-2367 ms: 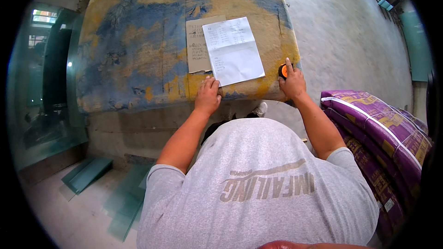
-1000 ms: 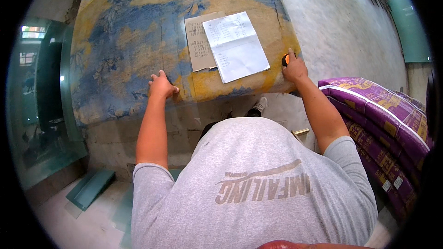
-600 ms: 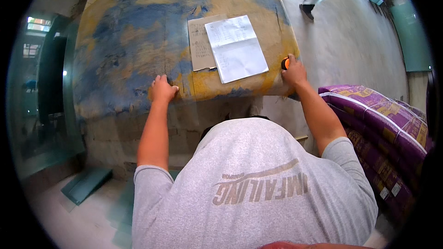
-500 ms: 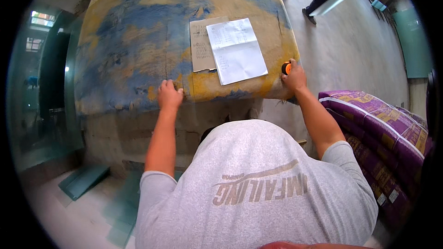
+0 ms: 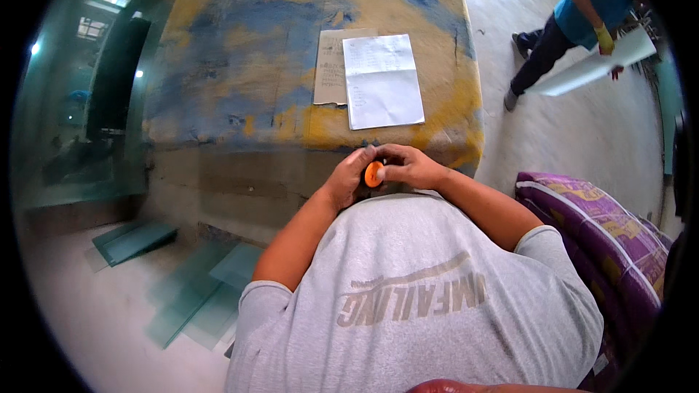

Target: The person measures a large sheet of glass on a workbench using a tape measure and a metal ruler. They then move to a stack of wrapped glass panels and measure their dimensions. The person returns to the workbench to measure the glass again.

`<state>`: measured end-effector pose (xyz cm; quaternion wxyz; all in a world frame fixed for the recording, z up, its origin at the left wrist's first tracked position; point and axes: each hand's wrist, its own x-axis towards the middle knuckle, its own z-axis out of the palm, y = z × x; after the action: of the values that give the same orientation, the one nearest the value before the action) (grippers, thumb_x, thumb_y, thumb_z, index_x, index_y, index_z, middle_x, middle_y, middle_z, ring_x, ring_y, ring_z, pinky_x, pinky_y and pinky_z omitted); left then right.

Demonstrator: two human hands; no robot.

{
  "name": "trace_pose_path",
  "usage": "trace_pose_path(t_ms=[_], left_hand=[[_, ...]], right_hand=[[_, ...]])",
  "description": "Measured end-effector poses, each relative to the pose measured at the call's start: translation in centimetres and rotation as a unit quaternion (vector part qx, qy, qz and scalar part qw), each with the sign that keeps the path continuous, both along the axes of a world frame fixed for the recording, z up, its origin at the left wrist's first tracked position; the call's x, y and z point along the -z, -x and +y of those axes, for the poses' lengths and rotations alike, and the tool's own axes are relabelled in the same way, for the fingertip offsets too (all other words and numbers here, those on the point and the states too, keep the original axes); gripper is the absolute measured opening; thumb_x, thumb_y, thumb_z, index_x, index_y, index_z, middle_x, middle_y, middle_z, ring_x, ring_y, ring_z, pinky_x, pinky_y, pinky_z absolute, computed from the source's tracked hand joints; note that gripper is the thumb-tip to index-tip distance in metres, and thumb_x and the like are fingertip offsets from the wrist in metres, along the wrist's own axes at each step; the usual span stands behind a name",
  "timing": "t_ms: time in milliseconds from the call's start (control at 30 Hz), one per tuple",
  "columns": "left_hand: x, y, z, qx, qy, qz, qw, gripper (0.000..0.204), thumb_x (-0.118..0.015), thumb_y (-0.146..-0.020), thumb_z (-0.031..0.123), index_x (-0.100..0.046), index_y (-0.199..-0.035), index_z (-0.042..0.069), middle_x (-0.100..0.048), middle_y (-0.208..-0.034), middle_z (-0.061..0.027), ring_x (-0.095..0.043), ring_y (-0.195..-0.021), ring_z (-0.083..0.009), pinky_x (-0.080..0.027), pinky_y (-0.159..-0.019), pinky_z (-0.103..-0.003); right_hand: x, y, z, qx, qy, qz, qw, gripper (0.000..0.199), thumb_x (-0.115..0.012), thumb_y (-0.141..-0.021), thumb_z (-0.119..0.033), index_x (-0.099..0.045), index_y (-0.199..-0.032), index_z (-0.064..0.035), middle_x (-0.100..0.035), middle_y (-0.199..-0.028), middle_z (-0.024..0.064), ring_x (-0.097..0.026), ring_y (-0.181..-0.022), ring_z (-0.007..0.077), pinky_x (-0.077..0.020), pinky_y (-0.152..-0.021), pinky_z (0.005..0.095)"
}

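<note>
Both hands, left hand (image 5: 351, 177) and right hand (image 5: 408, 167), pinch one small orange tool (image 5: 373, 173) (fingers curled); worktable (image 5: 240, 94) just beyond.

papers (image 5: 382, 80) mid-table | table (image 5: 240, 65) left bare — cushion (image 5: 604, 233) blocks right

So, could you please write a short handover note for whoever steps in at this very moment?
Left hand: fingers on the small orange tool, in front of the chest.
Right hand: pinching the same orange tool from the other side; both hands share it just off the near edge of the worktable.
On the table: a white sheet of paper lying over a brown card, both untouched.
Around: glass panes on the floor at the left, a purple patterned cushion at the right, a co-worker carrying a pane beyond.
Done: tool in hand. Left: nothing shows worked on the table.
</note>
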<state>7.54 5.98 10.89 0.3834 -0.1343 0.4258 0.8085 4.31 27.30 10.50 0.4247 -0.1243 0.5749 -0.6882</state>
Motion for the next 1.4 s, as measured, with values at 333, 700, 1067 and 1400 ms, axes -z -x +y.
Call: trace_pose_path(t_ms=[333, 700, 1067, 1400], left_hand=[[-0.6, -4.0, -2.0, 0.136, 0.489, 0.264, 0.82, 0.056, -0.059, -0.1, 0.049, -0.06, -0.129, 0.002, -0.068, -0.117, -0.0201, -0.064, -0.11, -0.0294, -0.05, -0.096, -0.039], [6.2, -18.4, -23.0, 0.174, 0.593, 0.123, 0.777, 0.028, -0.06, -0.092, 0.026, -0.068, -0.112, 0.009, -0.07, -0.108, -0.0203, -0.066, -0.103, -0.0374, -0.052, -0.087, -0.046], [5.3, -19.7, -21.7, -0.034, 0.602, 0.161, 0.782, 0.025, -0.063, -0.088, 0.028, -0.068, -0.093, 0.005, -0.067, -0.087, -0.0182, -0.063, -0.082, -0.0354, -0.05, -0.074, -0.044], [-1.0, -2.1, -13.4, -0.309, 0.313, 0.201, 0.875, 0.026, -0.065, -0.093, 0.024, -0.074, -0.099, 0.001, -0.07, -0.089, -0.0046, -0.063, -0.08, -0.0125, -0.05, -0.072, -0.028]], right_hand=[[0.1, 1.7, -0.5, 0.194, -0.008, -0.301, 0.934, 0.023, -0.07, -0.09, -0.022, -0.065, -0.109, -0.0086, -0.064, -0.086, 0.0032, -0.059, -0.07, 0.0142, -0.0472, -0.061, 0.0293], [-4.7, 18.3, 13.7, 0.43, 0.297, -0.134, 0.842, 0.026, -0.061, -0.095, -0.028, -0.066, -0.106, -0.0051, -0.069, -0.091, 0.0114, -0.065, -0.081, 0.0221, -0.0518, -0.063, 0.0328], [-0.6, 7.3, -4.4, 0.131, -0.126, 0.051, 0.982, 0.037, -0.063, -0.094, -0.025, -0.066, -0.122, -0.0027, -0.068, -0.095, 0.0071, -0.064, -0.076, 0.0164, -0.0521, -0.067, 0.0301], [0.0, 2.0, -18.0, -0.111, -0.026, 0.053, 0.992, 0.075, -0.071, -0.095, -0.037, -0.037, -0.15, 0.0032, -0.055, -0.138, 0.0176, -0.056, -0.123, 0.0242, -0.0477, -0.103, 0.0366]])
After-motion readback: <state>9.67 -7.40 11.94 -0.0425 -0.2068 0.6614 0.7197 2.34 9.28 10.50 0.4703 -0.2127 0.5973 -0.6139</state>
